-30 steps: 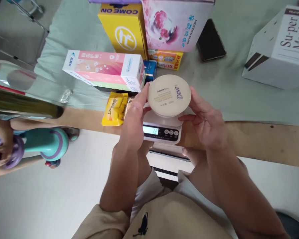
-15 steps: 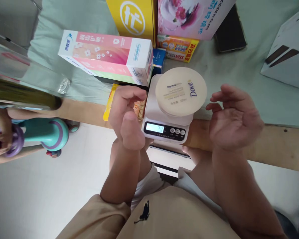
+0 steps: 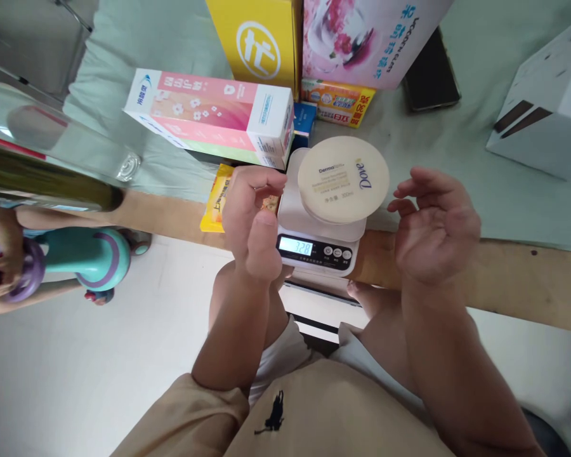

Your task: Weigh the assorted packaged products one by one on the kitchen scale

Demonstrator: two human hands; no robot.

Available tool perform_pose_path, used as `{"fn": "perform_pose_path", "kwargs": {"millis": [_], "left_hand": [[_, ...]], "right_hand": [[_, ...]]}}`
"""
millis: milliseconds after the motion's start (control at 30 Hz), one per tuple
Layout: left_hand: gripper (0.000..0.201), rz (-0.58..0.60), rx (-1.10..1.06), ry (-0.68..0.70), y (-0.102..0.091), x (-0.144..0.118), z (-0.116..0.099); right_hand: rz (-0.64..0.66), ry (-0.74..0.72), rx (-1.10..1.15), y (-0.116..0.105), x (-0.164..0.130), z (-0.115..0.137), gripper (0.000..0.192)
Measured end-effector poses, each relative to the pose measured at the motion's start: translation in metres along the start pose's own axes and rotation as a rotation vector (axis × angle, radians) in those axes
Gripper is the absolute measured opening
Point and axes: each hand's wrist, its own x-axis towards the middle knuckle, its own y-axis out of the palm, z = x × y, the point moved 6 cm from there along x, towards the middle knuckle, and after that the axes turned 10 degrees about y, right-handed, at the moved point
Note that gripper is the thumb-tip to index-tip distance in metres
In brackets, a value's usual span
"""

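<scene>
A round cream-coloured Dove jar [image 3: 343, 180] rests on the white kitchen scale [image 3: 292, 219], lid up. On the scale's lit display [image 3: 295, 246] the digits look like 328. My left hand [image 3: 254, 222] hovers left of the scale, fingers curled loosely and apart from the thumb, holding nothing. Partly behind that hand lies a yellow snack packet [image 3: 215, 206]. To the right of the jar my right hand [image 3: 435, 225] is raised with its palm turned inward and fingers bent, empty. Neither hand touches the jar.
Behind the scale stand a pink-and-white box [image 3: 209, 114], a yellow box [image 3: 261, 47], a pink floral box [image 3: 356, 41], an orange packet [image 3: 337, 101] and a small blue box [image 3: 304, 120]. A phone [image 3: 431, 73] and white box [image 3: 547, 108] are right. Another person's hand [image 3: 4, 266] shows left.
The scale's display has changed to 328. Both hands stay beside the jar, the right one slightly closer to it. The view has shifted a little.
</scene>
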Motion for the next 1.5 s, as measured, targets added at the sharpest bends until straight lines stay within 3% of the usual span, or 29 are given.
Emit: {"fn": "perform_pose_path", "kwargs": {"millis": [100,167,300,367,567,733,1100,1300,1500], "left_hand": [[0.054,0.019,0.021,-0.024,0.001,-0.003,0.007],[0.054,0.033,0.019,-0.077,0.003,-0.006,0.011],[0.053,0.071,-0.037,-0.129,0.008,-0.008,0.01],[0.05,0.107,-0.062,-0.147,0.01,-0.008,0.008],[0.055,0.202,-0.11,-0.132,0.009,-0.007,0.004],[0.056,0.129,-0.093,-0.111,0.003,-0.003,0.004],[0.062,0.136,-0.112,-0.078,-0.012,0.004,0.0],[0.063,0.161,-0.106,-0.079,-0.014,0.007,0.002],[0.062,0.154,-0.121,-0.09,-0.014,0.006,0.0]], "right_hand": [[0.019,-0.033,-0.051,0.003,0.001,0.001,0.037],[0.103,-0.078,-0.153,0.011,0.001,0.005,0.042],[0.343,-0.18,-0.374,0.04,0.0,0.015,0.083],[0.38,-0.242,-0.443,0.05,-0.001,0.022,0.091],[0.254,-0.375,-0.486,0.044,0.017,0.033,0.085],[0.048,-0.401,-0.465,0.034,0.052,0.029,0.081],[0.055,-0.498,-0.559,0.046,0.077,0.016,0.07],[0.071,-0.462,-0.616,0.05,0.079,0.016,0.065],[0.119,-0.384,-0.649,0.047,0.084,0.004,0.072]]}}
